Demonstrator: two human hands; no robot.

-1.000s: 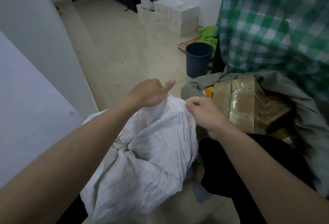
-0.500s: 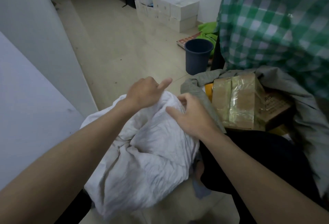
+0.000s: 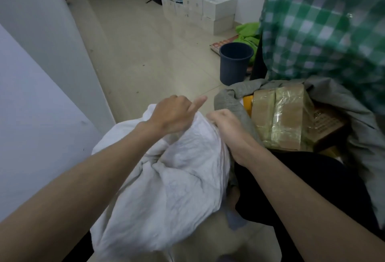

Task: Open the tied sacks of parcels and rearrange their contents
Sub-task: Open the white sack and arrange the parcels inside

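Head cam: both hands working the top of the white sack (image 3: 166, 182), which sits on the floor next to the open grey sack (image 3: 229, 103).

Left hand (image 3: 173, 113) bunches the neck, forefinger sticking out; right hand (image 3: 227, 128) pinches the cloth beside it. Yanking could probably just tighten the knot or tip the sack over.

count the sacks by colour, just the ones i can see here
white sack, top gripped by the left hand and right hand: 1
grey sack, open, with taped brown parcels showing inside: 1
green checked sack, behind the grey one: 1
total: 3
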